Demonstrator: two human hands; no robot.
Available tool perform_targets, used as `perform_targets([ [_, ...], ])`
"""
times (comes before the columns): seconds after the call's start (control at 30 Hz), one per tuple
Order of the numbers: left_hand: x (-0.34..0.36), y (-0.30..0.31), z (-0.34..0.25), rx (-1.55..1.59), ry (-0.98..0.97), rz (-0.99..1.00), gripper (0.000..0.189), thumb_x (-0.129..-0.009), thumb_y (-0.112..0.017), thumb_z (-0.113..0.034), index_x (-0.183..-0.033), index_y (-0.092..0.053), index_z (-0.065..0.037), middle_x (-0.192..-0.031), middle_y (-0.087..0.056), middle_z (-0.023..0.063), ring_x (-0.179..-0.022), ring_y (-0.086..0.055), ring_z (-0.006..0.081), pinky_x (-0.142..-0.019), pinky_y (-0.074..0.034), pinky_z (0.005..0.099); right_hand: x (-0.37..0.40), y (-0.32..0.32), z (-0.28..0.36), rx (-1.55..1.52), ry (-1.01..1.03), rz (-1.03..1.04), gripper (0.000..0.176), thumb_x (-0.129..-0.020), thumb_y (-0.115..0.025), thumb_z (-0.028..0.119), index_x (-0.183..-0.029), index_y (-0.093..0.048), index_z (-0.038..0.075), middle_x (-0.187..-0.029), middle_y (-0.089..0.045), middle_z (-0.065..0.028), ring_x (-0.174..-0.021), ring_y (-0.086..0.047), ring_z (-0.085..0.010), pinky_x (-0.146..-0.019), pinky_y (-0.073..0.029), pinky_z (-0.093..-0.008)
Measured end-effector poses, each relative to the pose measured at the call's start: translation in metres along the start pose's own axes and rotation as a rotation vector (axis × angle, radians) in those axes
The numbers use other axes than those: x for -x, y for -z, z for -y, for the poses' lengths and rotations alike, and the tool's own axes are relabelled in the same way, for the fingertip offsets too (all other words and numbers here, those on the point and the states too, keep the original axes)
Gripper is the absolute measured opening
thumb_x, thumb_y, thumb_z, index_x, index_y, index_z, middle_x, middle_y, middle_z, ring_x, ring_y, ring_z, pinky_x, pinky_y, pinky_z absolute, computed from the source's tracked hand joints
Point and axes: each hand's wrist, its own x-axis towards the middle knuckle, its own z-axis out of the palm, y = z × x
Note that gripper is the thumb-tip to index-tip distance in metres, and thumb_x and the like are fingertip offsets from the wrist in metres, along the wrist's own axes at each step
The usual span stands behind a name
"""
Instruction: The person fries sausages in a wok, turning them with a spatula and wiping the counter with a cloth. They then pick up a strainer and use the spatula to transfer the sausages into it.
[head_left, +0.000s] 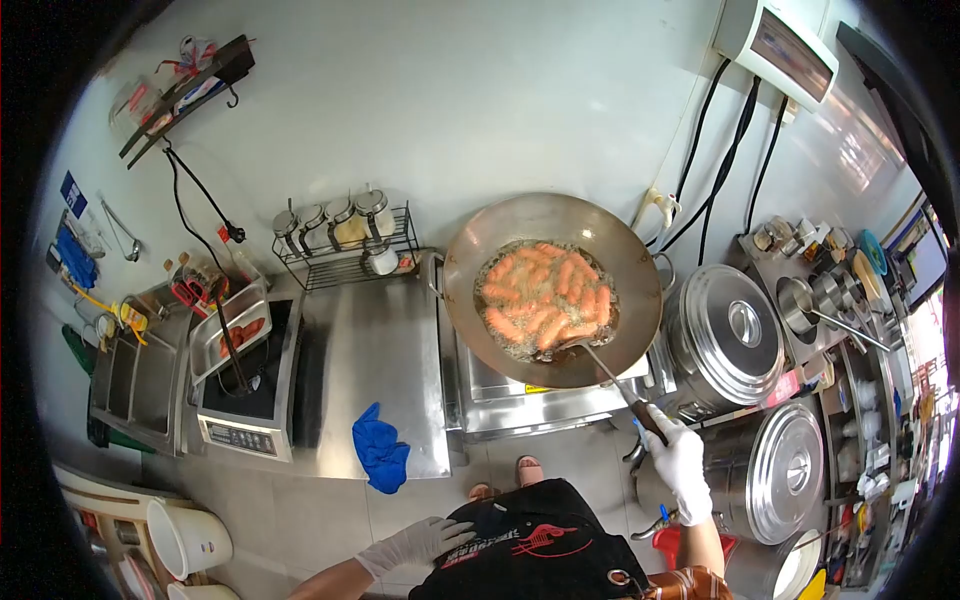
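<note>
My right hand (pixel 680 462), in a white glove, is closed round the dark handle of a wok spatula (pixel 608 370). The spatula reaches into a large wok (pixel 480 345), its head partly hidden in the oil. Many orange-red sausages (pixel 545 285) lie in bubbling oil at the wok's middle. In a pale glove, my left hand (pixel 425 540) rests against the black apron (pixel 520 545), fingers stretched out and holding nothing.
Left of the wok, a blue cloth (pixel 380 450) lies on the steel counter (pixel 350 345). Glass jars stand in a black rack (pixel 345 265) by the wall. Further left, a metal tray (pixel 232 325) holds more sausages. Lidded steel pots (pixel 725 325) stand at right.
</note>
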Motion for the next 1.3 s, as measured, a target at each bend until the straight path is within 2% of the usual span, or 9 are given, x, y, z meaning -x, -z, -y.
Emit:
perform_targets([
  [0.2, 0.001, 0.014, -0.011, -0.001, 0.022, -0.061, 0.099, -0.062, -0.08, -0.029, -0.145, -0.029, -0.01, -0.142, -0.04, 0.0129, -0.122, -0.05, 0.0321, -0.099, -0.043, 0.0426, -0.037, -0.065, 0.013, -0.155, 0.103, 0.008, 0.045, -0.082, -0.068, 0.015, -0.126, -0.059, 0.005, -0.09, -0.065, -0.0247, -0.082, -0.065, -0.0379, -0.072, -0.05, -0.0412],
  [0.27, 0.0, 0.022, -0.015, -0.03, 0.053, 0.002, 0.061, -0.082, -0.061, -0.022, -0.138, -0.039, -0.01, -0.144, -0.04, 0.0108, -0.121, -0.051, 0.0275, -0.1, -0.044, 0.0392, -0.054, -0.081, 0.022, -0.126, 0.126, -0.028, 0.044, -0.084, -0.066, 0.014, -0.126, -0.059, 0.005, -0.087, -0.065, -0.0254, -0.08, -0.064, -0.0385, -0.073, -0.05, -0.0417],
  [0.4, 0.001, 0.016, -0.016, -0.028, 0.062, -0.043, 0.058, -0.083, -0.061, -0.022, -0.136, -0.041, -0.01, -0.143, -0.041, 0.01, -0.121, -0.052, 0.0263, -0.1, -0.044, 0.0383, -0.088, -0.111, 0.024, -0.107, 0.111, -0.096, 0.044, -0.086, -0.063, 0.024, -0.127, -0.06, 0.011, -0.083, -0.064, -0.0191, -0.072, -0.064, -0.035, -0.066, -0.051, -0.0436],
  [0.57, -0.001, 0.02, -0.02, -0.062, 0.056, -0.047, 0.052, -0.087, -0.056, -0.021, -0.135, -0.041, -0.01, -0.142, -0.042, 0.0095, -0.12, -0.053, 0.0243, -0.097, -0.046, 0.0367, -0.126, -0.125, 0.011, -0.01, 0.179, -0.178, 0.044, -0.086, -0.064, 0.024, -0.128, -0.059, 0.012, -0.079, -0.062, -0.0171, -0.067, -0.064, -0.0329, -0.063, -0.051, -0.042],
  [0.8, -0.002, 0.023, -0.021, -0.082, 0.049, -0.038, 0.054, -0.085, -0.055, -0.02, -0.136, -0.041, -0.01, -0.145, -0.039, 0.0093, -0.12, -0.053, 0.0247, -0.097, -0.046, 0.0372, -0.137, -0.11, -0.005, 0.23, 0.194, -0.254, 0.043, -0.084, -0.065, 0.02, -0.126, -0.061, 0.013, -0.076, -0.059, -0.0124, -0.061, -0.062, -0.0306, -0.056, -0.05, -0.0411],
  [1.03, -0.004, 0.028, -0.02, -0.011, 0.05, -0.044, 0.06, -0.082, -0.058, -0.02, -0.138, -0.039, -0.008, -0.145, -0.039, 0.0096, -0.119, -0.054, 0.0278, -0.098, -0.045, 0.0383, -0.105, -0.101, -0.027, 0.27, 0.249, -0.286, 0.047, -0.082, -0.066, 0.018, -0.128, -0.059, 0.013, -0.078, -0.06, -0.0129, -0.057, -0.061, -0.0295, -0.054, -0.048, -0.0407],
  [1.1, -0.005, 0.025, -0.017, -0.014, 0.044, -0.032, 0.061, -0.082, -0.059, -0.021, -0.138, -0.039, -0.008, -0.145, -0.038, 0.0096, -0.119, -0.054, 0.0281, -0.098, -0.045, 0.0382, -0.091, -0.095, -0.028, 0.267, 0.18, -0.182, 0.049, -0.081, -0.067, 0.017, -0.128, -0.059, 0.012, -0.079, -0.061, -0.0142, -0.059, -0.061, -0.0301, -0.054, -0.048, -0.0407],
  [1.17, -0.004, 0.013, -0.01, -0.013, 0.0, -0.099, 0.088, -0.067, -0.074, -0.025, -0.143, -0.032, -0.011, -0.138, -0.044, 0.0125, -0.118, -0.053, 0.031, -0.095, -0.046, 0.042, -0.078, -0.092, -0.029, 0.264, 0.149, -0.154, 0.049, -0.081, -0.067, 0.017, -0.129, -0.058, 0.013, -0.078, -0.062, -0.0149, -0.061, -0.062, -0.03, -0.054, -0.049, -0.0405],
  [1.3, -0.005, 0.01, -0.006, -0.028, -0.001, -0.079, 0.096, -0.063, -0.078, -0.027, -0.144, -0.029, -0.011, -0.14, -0.042, 0.0126, -0.119, -0.052, 0.0317, -0.096, -0.045, 0.0422, -0.06, -0.085, -0.023, 0.249, 0.133, -0.163, 0.049, -0.08, -0.068, 0.021, -0.128, -0.06, 0.014, -0.076, -0.061, -0.0153, -0.06, -0.062, -0.0306, -0.054, -0.049, -0.0408],
])
